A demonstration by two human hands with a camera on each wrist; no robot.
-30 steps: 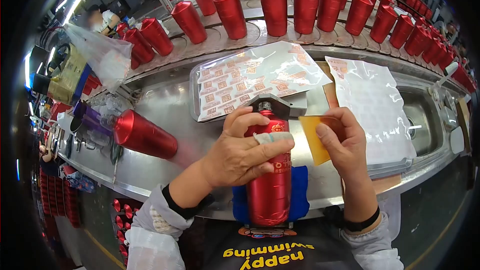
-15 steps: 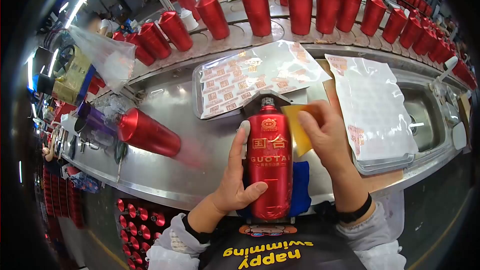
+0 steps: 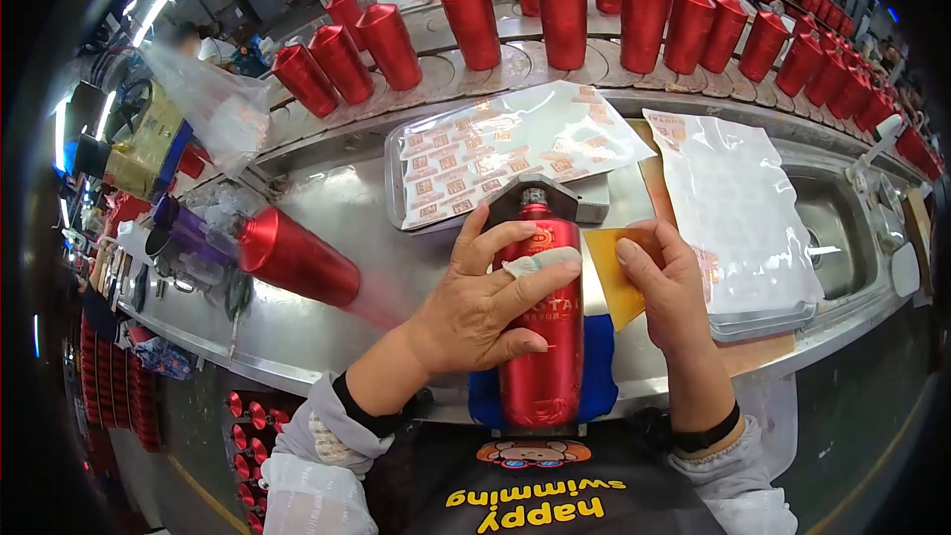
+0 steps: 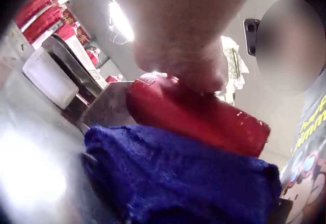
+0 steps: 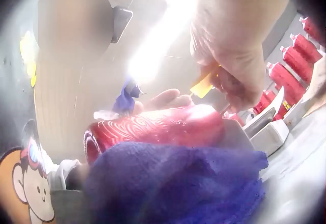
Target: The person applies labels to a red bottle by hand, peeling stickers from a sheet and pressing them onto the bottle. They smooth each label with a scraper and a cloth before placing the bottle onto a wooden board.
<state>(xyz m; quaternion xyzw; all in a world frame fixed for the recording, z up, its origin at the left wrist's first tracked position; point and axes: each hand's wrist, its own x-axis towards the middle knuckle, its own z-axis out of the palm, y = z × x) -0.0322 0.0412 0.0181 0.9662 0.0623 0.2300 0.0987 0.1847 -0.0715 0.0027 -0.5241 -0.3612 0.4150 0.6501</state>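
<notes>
A red bottle (image 3: 540,376) with gold lettering lies on a blue cloth (image 3: 599,376), its neck (image 3: 533,200) at a dark notched support (image 3: 570,200). Across its upper face my left hand (image 3: 485,307) presses with fingers spread, hiding part of the lettering. One of these fingers wears a white wrap (image 3: 530,265). Just right of the bottle, my right hand (image 3: 674,287) pinches a thin yellow scraper card (image 3: 609,277) between thumb and fingers. The card (image 5: 205,84) also shows above the bottle (image 5: 168,127) in the right wrist view.
Another red bottle (image 3: 297,256) lies at left on the metal bench (image 3: 327,347). Ahead sits a tray with a sheet of printed labels (image 3: 495,154); a mostly white sheet (image 3: 728,208) lies beside the sink (image 3: 837,238). Red bottles stand along the conveyor (image 3: 436,84).
My left hand went from over the bottle to its left side, then back across its face. The card met the bottle's right edge and drew back right. Near conveyor bottles shifted right.
</notes>
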